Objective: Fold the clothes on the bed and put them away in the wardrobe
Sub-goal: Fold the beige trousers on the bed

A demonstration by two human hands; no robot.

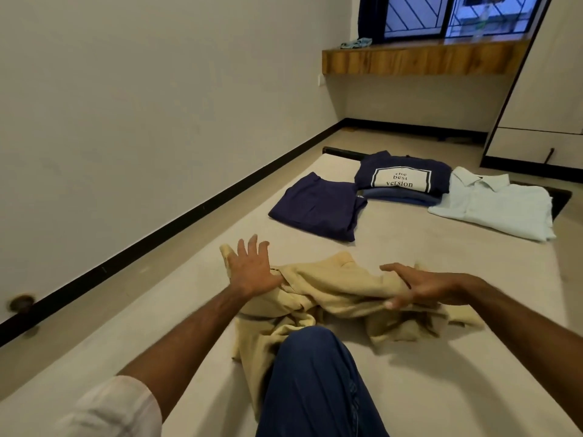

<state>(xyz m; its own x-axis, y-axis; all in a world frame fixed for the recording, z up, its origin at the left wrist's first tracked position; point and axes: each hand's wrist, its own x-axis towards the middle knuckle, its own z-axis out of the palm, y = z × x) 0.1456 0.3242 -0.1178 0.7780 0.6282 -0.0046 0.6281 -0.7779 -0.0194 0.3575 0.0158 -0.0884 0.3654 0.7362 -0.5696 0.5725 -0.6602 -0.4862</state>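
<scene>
Both hands: left hand splayed, right hand gripping beige garment; T-shirt reads "the best version".

Crumpled shirt is pale yellow. Folded trousers are navy, the printed T-shirt navy with a white panel. Collared shirt is pale mint.

It was a bedroom in a home. A bed held folded clothes, with a wardrobe and window beyond.
</scene>
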